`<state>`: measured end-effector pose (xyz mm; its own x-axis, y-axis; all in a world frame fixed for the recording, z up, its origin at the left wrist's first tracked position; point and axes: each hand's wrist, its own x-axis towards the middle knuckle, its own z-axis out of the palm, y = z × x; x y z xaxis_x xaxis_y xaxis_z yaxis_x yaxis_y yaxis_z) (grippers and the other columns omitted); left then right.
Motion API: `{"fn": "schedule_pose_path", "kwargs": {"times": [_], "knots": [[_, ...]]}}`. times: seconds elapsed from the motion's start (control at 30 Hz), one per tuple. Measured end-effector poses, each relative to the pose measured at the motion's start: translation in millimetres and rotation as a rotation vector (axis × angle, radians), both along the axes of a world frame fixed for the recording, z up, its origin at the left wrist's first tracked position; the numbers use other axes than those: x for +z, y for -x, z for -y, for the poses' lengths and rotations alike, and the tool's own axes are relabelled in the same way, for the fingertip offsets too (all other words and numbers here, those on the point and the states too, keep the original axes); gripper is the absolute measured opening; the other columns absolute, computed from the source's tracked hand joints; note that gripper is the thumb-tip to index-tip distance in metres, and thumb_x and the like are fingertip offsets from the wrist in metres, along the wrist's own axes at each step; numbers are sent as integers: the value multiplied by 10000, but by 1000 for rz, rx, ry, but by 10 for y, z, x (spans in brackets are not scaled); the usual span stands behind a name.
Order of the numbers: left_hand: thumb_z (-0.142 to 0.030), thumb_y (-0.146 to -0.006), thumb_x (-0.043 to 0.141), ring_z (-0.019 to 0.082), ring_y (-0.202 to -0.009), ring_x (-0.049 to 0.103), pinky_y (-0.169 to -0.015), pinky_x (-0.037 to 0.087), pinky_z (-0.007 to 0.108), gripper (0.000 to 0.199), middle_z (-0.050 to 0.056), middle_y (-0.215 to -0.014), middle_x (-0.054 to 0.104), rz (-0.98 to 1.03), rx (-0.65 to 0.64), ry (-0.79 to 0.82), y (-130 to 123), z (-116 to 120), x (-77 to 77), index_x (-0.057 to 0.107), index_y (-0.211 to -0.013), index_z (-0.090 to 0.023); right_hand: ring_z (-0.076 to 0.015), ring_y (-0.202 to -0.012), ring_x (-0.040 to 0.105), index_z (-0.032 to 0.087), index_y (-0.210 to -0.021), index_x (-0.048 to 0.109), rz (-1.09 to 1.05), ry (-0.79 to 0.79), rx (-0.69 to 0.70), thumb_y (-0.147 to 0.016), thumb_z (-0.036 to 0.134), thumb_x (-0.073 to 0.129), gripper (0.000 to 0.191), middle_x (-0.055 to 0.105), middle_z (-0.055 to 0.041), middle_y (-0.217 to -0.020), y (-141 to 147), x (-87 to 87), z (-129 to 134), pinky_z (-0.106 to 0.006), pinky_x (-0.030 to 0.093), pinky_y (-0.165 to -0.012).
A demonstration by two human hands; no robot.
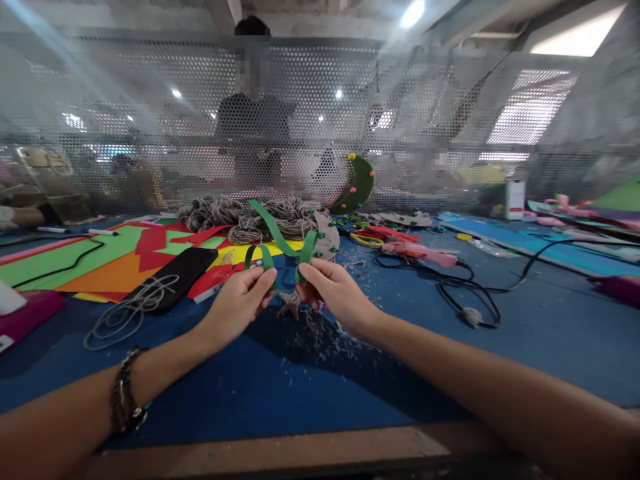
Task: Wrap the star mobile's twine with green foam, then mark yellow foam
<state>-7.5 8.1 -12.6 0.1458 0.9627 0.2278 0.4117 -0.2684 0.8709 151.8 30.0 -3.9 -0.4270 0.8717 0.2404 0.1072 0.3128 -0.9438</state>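
Both hands are raised a little over the blue tabletop, close together. My left hand [245, 293] is closed, thumb against fingers, on a curled green strip [265, 255]. My right hand [333, 293] pinches another part of green strip [307, 248], with a long loose tail [274, 227] rising to the back left. Whether it is all one strip I cannot tell. Below and between the hands lies a small greyish tuft [290, 305] with scattered fibre scraps around it. Just behind stands a grey curved piece [327, 233] dotted with green balls.
Grey yarn bundles [215, 217] lie at the back, near a green crescent [357, 183] with coloured balls. Coloured sheets [110, 260], a black phone-like slab [173, 280] and a looped cord [133, 310] are left. Black cable [493, 313] and blue board [530, 243] are right. A person [255, 127] stands behind the mesh.
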Motion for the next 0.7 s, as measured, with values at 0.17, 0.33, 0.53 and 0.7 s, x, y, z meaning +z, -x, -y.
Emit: {"fn": "schedule_pose_path", "kwargs": {"times": [0.17, 0.33, 0.53, 0.7], "knots": [[-471, -784, 378, 58, -344, 317, -351, 235, 171, 401, -61, -413, 363, -85, 28, -41, 0, -84, -15, 373, -519, -169, -31, -382, 383, 159, -663, 467, -57, -22, -76, -778, 250, 403, 160, 513, 39, -571, -95, 40, -152, -180, 295, -399], [-493, -785, 342, 59, -335, 323, -362, 258, 174, 431, -49, -401, 380, -66, 93, -81, 12, -265, 115, 399, -502, -172, -37, -376, 389, 182, -595, 365, -91, -59, -157, -782, 278, 331, 213, 457, 53, -523, -251, 99, -312, -180, 298, -393], [-448, -838, 206, 72, -355, 388, -382, 314, 187, 486, 2, -458, 455, -133, 40, -201, 77, -461, 300, 477, -554, -161, -35, -373, 379, 156, -685, 482, 15, -134, -116, -769, 254, 396, 155, 501, 46, -549, -369, 172, -403, -183, 282, -393], [-241, -751, 477, 81, -624, 521, -618, 429, 210, 405, 82, -1055, 484, -322, -103, -599, 11, -430, 459, 397, -1141, -174, -51, -397, 405, 150, -710, 541, 175, -161, 112, -772, 242, 438, 151, 495, 44, -498, -374, 277, -297, -192, 313, -414]]}}
